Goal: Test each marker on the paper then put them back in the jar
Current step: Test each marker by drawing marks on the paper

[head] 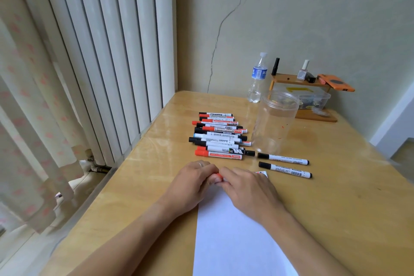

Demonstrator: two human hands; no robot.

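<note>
Both hands — left hand (192,182), right hand (245,188) — grip a red marker (219,176) at the paper's (237,240) 12 o'clock edge. Light, stiff, slick plastic — I judge: hold barrel, pull cap. Jar (274,122) at 1 o'clock.

A home room — radiator (107,51) and curtain (29,119) at nine o'clock, nail polish (302,71) on a small shelf (291,79) at one o'clock
</note>
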